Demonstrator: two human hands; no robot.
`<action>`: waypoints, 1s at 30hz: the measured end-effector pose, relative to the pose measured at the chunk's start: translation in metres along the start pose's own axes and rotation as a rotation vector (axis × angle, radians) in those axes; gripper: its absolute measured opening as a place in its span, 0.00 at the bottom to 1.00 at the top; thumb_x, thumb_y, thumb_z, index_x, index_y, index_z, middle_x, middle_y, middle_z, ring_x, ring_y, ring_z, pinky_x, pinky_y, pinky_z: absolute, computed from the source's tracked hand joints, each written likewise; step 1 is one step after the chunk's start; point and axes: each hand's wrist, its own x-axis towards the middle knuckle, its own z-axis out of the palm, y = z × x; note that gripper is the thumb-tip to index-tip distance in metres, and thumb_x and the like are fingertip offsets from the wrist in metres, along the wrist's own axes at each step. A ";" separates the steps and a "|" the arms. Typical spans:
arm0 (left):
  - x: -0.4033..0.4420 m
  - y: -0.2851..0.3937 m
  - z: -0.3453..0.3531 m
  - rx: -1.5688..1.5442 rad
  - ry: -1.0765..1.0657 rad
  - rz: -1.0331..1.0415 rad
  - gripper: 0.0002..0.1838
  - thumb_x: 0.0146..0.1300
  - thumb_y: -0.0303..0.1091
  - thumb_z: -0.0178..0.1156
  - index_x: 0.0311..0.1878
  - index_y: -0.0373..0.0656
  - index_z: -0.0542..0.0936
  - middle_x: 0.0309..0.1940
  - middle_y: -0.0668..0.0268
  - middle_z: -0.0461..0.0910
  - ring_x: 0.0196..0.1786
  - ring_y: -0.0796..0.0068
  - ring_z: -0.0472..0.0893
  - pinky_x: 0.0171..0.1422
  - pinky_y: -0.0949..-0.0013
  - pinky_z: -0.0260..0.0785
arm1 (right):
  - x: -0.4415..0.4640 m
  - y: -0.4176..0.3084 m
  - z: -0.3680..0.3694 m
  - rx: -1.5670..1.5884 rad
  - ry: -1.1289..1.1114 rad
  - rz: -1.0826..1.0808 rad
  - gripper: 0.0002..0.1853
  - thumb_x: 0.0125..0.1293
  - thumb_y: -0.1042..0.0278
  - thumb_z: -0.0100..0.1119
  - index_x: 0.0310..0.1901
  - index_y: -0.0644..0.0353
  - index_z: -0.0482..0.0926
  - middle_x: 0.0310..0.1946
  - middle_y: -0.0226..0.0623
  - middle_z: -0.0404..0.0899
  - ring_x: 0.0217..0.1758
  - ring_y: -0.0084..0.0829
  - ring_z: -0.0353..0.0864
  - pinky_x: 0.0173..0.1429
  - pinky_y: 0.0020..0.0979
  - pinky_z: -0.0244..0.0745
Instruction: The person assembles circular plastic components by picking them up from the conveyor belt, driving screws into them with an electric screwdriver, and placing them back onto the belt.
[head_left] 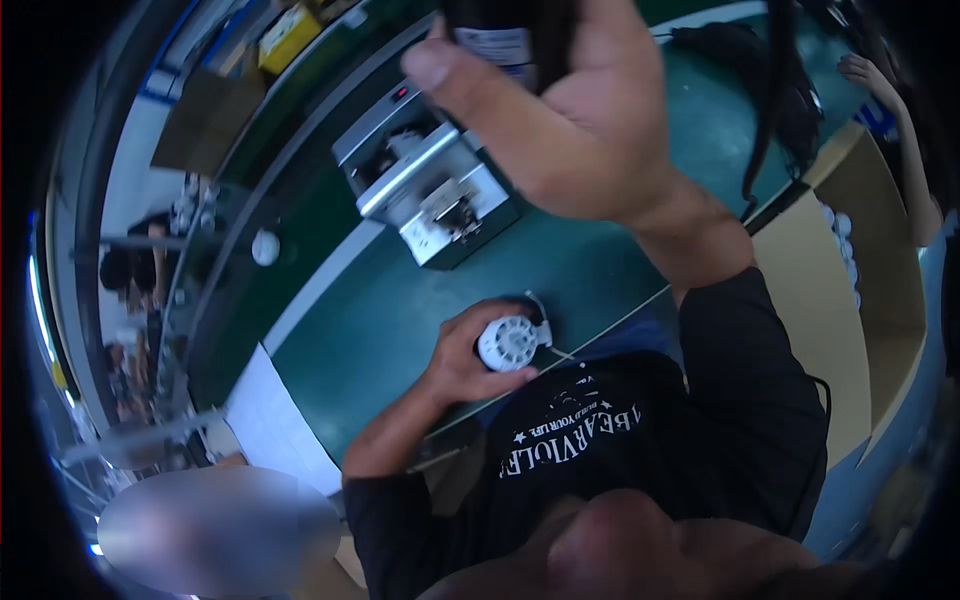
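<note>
My left hand is closed around a white round device with a slotted, vented end facing up. A small white piece with a thin wire sticks out at its right side. I hold it low over the front edge of the green bench. High and close to the camera, my right hand is wrapped around a black cylindrical tool with a white label; its upper part is cut off by the frame and its tip is hidden. Below and left of this hand stands a silver screw feeder with a red display.
A green bench top runs beneath both hands. On the right, an open cardboard box holds several white round parts. A white sheet lies at left. Another person's hand shows at far right, near a dark bag.
</note>
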 end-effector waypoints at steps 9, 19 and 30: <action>-0.001 -0.031 0.016 -0.484 0.393 -0.109 0.34 0.55 0.24 0.75 0.65 0.38 0.72 0.58 0.60 0.79 0.57 0.72 0.81 0.62 0.68 0.75 | -0.022 -0.018 0.061 0.088 -0.198 0.006 0.26 0.65 0.67 0.69 0.60 0.67 0.69 0.33 0.40 0.83 0.31 0.28 0.87 0.33 0.25 0.81; 0.002 -0.033 0.017 -0.404 0.476 -0.073 0.39 0.52 0.19 0.75 0.66 0.40 0.66 0.61 0.59 0.76 0.62 0.72 0.77 0.70 0.65 0.70 | -0.011 -0.014 0.071 0.056 -0.108 0.070 0.26 0.66 0.67 0.69 0.60 0.67 0.69 0.33 0.40 0.83 0.31 0.28 0.87 0.33 0.25 0.81; 0.002 -0.031 0.012 -0.625 0.370 -0.210 0.34 0.56 0.19 0.72 0.65 0.42 0.67 0.50 0.70 0.78 0.52 0.82 0.79 0.59 0.73 0.73 | -0.017 -0.044 0.070 0.177 -0.115 0.165 0.26 0.66 0.68 0.68 0.61 0.67 0.69 0.34 0.40 0.83 0.32 0.28 0.87 0.34 0.25 0.81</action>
